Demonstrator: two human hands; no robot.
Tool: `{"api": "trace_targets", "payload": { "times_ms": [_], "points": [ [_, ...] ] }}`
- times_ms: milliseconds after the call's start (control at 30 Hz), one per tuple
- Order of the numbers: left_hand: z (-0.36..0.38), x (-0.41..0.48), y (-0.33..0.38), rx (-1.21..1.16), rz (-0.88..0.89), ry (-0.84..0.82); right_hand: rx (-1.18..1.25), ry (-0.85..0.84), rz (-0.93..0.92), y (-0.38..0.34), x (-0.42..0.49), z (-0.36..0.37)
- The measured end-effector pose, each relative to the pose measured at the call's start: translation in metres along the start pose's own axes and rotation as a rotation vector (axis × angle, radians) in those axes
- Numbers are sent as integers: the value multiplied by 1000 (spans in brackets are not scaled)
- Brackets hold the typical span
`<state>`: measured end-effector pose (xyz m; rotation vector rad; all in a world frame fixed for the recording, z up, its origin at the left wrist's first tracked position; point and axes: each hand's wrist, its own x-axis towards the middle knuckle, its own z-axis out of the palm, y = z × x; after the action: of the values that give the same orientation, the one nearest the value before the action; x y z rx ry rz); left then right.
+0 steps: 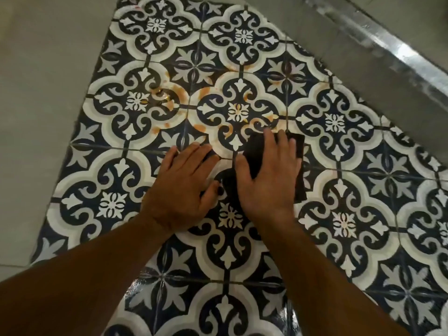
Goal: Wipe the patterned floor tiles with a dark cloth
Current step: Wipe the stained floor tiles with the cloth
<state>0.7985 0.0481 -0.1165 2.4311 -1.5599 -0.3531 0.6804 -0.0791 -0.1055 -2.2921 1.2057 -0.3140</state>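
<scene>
The patterned floor tiles (339,146), navy and white with floral motifs, fill the middle of the view. Orange-brown stains (167,93) spot the tiles just beyond my hands. A dark cloth (254,156) lies flat on the tiles at centre. My right hand (269,175) presses down on the cloth with straight, spread fingers. My left hand (184,183) lies flat on the tiles beside it, its thumb touching the cloth's left edge. Much of the cloth is hidden under my right hand.
Plain grey floor (43,81) borders the patterned area on the left and top. A shiny metal strip (392,49) runs diagonally across the top right. A wet gleam shows on the tiles (150,280) near the bottom, between my forearms.
</scene>
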Motion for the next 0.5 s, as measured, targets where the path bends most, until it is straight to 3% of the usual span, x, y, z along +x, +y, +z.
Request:
{"api": "trace_targets", "payload": {
  "times_ms": [100, 200, 300, 400, 500],
  "points": [
    [2, 1, -1, -8, 3, 20, -224, -54, 46, 2, 7, 18],
    [3, 1, -1, -26, 9, 30, -250, -90, -4, 25, -4, 9],
    [1, 1, -1, -26, 18, 29, -300, -99, 99, 67, 6, -19],
    [0, 1, 0, -6, 30, 26, -328, -55, 242, 105, 52, -49],
    [1, 3, -1, -6, 15, 13, -368, -54, 235, 120, 115, -60]
  ]
}}
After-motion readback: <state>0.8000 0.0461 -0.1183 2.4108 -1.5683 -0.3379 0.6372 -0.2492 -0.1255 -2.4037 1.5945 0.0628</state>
